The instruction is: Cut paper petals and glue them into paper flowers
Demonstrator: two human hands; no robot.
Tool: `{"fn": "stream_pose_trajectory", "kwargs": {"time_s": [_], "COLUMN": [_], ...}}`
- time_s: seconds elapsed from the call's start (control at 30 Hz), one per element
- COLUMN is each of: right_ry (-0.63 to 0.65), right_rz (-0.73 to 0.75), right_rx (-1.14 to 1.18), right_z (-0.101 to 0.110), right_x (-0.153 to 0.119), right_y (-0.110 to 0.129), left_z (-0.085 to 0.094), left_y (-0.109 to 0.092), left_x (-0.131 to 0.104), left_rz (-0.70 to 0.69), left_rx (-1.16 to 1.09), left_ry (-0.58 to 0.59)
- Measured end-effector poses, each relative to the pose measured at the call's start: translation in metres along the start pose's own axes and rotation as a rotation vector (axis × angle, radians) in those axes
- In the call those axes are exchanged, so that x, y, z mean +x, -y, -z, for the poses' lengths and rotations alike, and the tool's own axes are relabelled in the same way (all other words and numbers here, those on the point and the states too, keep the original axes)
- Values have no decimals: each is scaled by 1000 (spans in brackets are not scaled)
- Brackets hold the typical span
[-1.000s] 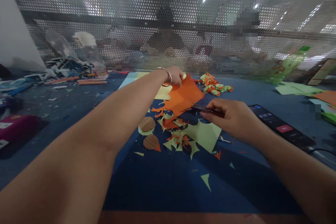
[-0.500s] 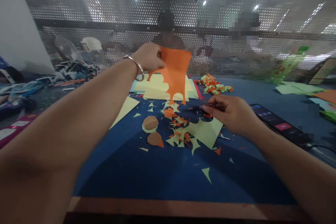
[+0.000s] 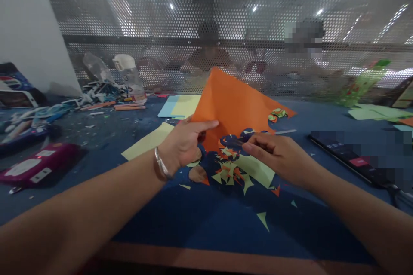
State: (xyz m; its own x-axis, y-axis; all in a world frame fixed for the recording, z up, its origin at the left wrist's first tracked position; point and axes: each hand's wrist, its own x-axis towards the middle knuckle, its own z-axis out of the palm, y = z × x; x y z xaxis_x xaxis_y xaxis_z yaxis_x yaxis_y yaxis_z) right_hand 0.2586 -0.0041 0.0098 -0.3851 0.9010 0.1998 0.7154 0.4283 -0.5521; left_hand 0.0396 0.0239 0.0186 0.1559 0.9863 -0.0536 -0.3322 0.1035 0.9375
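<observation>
My left hand (image 3: 187,139) grips the left side of a sheet of orange paper (image 3: 229,103), thumb in front. The sheet leans upright, with round bites cut from its lower edge. Close to that edge, my right hand (image 3: 277,152) is closed around a slim tool (image 3: 239,142); its dark tip points left, and its kind is too blurred to make out. Below lie pale green and orange paper scraps (image 3: 229,169) and a pale green sheet (image 3: 256,169). A brown round piece (image 3: 197,174) sits beside the scraps, with another partly hidden by my left hand.
A phone (image 3: 348,161) with a cable lies at right, near a green bottle (image 3: 364,81) and pale green paper (image 3: 372,112). Leftward are a magenta box-shaped device (image 3: 41,163), a white-lidded bottle (image 3: 129,77) and scattered strips. A perforated screen (image 3: 167,21) stands behind, people beyond it.
My left hand has come down and nearer with the orange sheet, which has turned into a slanted, wider position. Its cut edge now meets the tool by my right hand.
</observation>
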Motion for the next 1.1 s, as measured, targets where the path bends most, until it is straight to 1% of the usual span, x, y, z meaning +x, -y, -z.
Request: {"fn": "stream_pose_trajectory", "kwargs": {"time_s": [0.03,0.1,0.23,0.33,0.47,0.57,0.87,1.1], "right_ry": [17,31,21,-6,-7,21,43,56], "right_rz": [-3,-9,-2,20,-6,-20,16,17], "right_rx": [-7,-22,-35,-36,-69,-72,-27,-41], "right_z": [-1,-4,-6,-8,-11,-11,-12,-12], "right_x": [0,1,1,1,2,3,4,2], "right_y": [0,1,4,5,6,6,7,8], "left_z": [-2,-5,-9,-11,-14,-17,-18,-17], "left_y": [2,5,14,22,29,31,33,33], "left_x": [-5,-12,-18,-18,-18,-20,-25,-25], "left_rz": [54,93,32,34,25,36,74,63], "left_rx": [-36,-118,-194,-223,-279,-291,-312,-290], "left_ry": [-18,-32,-24,11,45,35,12,12]}}
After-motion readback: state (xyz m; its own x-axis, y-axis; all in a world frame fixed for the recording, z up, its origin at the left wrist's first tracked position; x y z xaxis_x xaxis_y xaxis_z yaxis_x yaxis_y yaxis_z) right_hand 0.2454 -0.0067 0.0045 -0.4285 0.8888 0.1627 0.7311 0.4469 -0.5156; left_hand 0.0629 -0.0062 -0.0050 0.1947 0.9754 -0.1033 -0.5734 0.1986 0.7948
